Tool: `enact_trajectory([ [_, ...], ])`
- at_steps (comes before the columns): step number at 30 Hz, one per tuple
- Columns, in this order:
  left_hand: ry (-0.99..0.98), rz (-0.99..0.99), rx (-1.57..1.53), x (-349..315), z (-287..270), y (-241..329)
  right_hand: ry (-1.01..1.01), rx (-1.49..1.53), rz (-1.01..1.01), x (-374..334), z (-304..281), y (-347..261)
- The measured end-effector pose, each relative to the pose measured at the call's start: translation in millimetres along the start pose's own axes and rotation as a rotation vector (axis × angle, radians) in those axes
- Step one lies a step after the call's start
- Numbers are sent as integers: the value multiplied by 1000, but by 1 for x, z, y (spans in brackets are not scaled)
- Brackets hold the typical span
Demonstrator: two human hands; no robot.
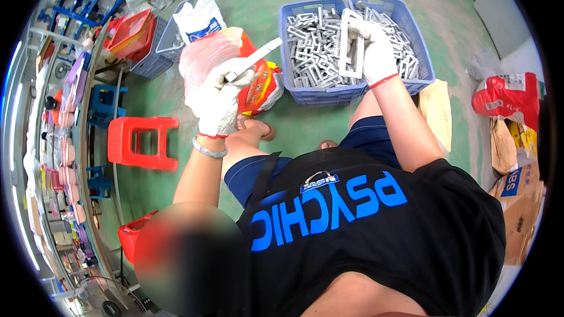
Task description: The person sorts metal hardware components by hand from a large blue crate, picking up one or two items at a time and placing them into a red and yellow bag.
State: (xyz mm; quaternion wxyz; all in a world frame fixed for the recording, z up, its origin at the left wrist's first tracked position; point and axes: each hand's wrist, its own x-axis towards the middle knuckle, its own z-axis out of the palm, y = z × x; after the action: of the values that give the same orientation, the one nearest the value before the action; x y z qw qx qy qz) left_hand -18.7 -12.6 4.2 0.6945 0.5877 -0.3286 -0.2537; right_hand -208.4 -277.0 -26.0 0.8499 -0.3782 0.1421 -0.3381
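Note:
My left hand (220,94), in a white knitted glove with a red cuff, is closed on a pale narrow bar (258,57) that points up and to the right. Whether it is a tool or a part seen edge-on, I cannot tell. In my right hand (379,53), gloved the same way, is a light grey rectangular frame (344,44) with an open middle, tilted upright and gripped along its right side. Behind the frame, two blue plastic crates (326,97) stand side by side, filled with many loose grey metal frames (308,50).
A red and orange sack (258,94) with clear plastic stands left of the crates. Further left are a red stool (141,142), blue stools (106,103) and a loaded shelf (70,158). Cardboard (523,217) and a red bag (508,97) lie at the right.

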Motion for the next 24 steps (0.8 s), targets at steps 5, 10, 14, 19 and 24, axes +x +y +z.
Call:
enact_trajectory([
  [5,85,65,130,2,-4,10,10,40,11,0,1,0],
  [10,307,13,212,23,-37,7,-16,30,33,1,7,4],
  [14,268,32,610,50,-53,-5,-7,15,29,-1,12,7],
  [19,-416,56,658,48,-18,-9,8,158,54,-5,21,16],
  [24,-551,-726,-334,12,90,-17,2,114,30,-13,27,16],
])
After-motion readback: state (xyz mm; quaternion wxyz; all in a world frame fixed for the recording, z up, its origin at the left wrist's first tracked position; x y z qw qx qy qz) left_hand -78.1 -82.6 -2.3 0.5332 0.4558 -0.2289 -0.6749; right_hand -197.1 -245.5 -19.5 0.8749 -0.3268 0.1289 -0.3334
